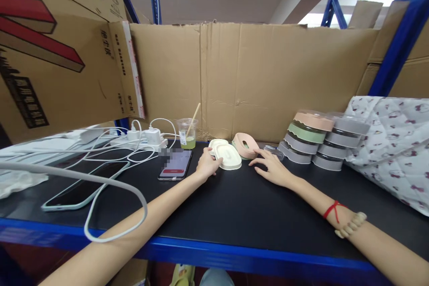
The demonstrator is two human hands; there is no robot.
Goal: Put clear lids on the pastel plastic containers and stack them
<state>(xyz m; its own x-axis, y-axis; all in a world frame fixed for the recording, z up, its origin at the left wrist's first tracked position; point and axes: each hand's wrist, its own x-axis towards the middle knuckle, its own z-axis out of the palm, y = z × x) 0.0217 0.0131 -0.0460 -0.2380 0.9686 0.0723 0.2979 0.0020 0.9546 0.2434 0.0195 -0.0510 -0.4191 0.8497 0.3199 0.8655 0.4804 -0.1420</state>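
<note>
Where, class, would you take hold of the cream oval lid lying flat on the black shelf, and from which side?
Probably by the long edges of the cream oval lid, pinched from above. It lies flat and thin, so nothing sticks up to grasp. The left hand already touches its near-left edge; the pink lid crowds its right side.

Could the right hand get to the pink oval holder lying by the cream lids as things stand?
Probably yes. The right hand rests open on the black shelf top just beside the pink oval holder, with nothing between them; the left hand is on the cream lids.
</note>
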